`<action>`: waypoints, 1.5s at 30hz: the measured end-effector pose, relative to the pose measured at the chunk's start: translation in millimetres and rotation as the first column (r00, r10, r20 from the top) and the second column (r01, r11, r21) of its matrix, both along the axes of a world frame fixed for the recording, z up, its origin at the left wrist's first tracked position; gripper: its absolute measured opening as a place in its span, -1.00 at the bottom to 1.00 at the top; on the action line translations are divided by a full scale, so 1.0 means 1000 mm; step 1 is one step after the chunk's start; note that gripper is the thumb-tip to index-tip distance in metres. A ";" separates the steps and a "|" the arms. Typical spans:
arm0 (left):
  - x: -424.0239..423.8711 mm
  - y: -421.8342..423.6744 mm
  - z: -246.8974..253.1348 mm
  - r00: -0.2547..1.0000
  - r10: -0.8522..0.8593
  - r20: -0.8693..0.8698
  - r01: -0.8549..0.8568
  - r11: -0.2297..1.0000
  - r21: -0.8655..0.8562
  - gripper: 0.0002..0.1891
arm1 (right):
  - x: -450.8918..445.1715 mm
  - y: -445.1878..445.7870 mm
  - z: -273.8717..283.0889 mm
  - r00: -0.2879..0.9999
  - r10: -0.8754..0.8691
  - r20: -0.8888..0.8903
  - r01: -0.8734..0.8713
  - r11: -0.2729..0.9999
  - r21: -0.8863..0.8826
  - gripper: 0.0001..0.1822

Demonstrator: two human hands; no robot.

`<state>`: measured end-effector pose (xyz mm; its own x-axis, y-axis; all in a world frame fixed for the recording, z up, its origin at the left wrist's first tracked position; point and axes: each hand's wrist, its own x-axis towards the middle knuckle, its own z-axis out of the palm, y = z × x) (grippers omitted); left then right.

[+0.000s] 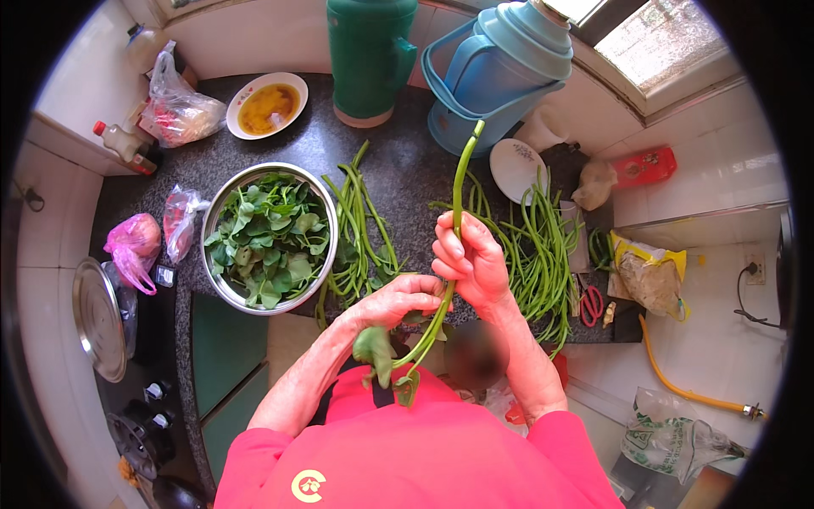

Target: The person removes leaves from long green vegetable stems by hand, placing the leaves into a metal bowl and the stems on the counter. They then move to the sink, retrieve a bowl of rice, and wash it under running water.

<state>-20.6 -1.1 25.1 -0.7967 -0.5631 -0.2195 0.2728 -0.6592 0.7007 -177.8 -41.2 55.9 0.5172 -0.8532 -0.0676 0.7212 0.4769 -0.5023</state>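
Note:
A long leafy green stem (pixel 466 167) stands nearly upright in my right hand (pixel 474 257), its thick cut end pointing up. Below that grip, my left hand (pixel 399 300) pinches the same stem where thinner leaf stalks branch off. Green leaves (pixel 375 356) hang from its lower end in front of my shirt. To the left, a round metal basin (pixel 332 254) is heaped with loose leaves (pixel 270 235). Uncut leafy stems (pixel 359 223) lie between the basin and my hands. On the right is a large pile of bare green stalks (pixel 540 254).
A green thermos flask (pixel 369 60) and a blue thermos flask (pixel 496 70) stand at the back. Left of them sits a plate of brown liquid (pixel 268 108). Red-handled scissors (pixel 591 304) lie beside the stalk pile. A gas stove (pixel 130 439) is at the lower left.

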 end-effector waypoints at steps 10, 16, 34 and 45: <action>0.000 0.005 0.016 0.999 -0.010 0.043 0.010 1.000 -0.010 -0.76 | 0.005 -0.001 0.009 0.987 0.046 0.155 -0.049 0.999 0.017 -0.70; -0.001 0.012 -0.008 0.999 0.019 0.042 -0.020 0.999 0.033 -0.82 | 0.004 -0.005 0.009 0.989 0.014 0.145 -0.017 1.000 0.020 -0.69; 0.015 0.020 0.031 0.892 -0.271 0.363 0.304 0.952 -0.037 -0.73 | -0.012 -0.008 0.015 0.906 -0.148 -0.396 0.132 0.989 -0.067 -0.70; 0.007 0.031 -0.009 0.898 0.266 0.351 -0.286 0.958 0.005 -0.85 | -0.009 0.005 0.036 0.824 -0.503 -0.260 0.444 0.859 -0.255 -0.70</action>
<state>-13.2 30.2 16.2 -0.4809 -0.7283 -0.4882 0.1984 -0.6327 0.7485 -187.1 -36.3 92.3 0.0239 -0.9995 0.0200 0.6292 -0.0005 -0.7773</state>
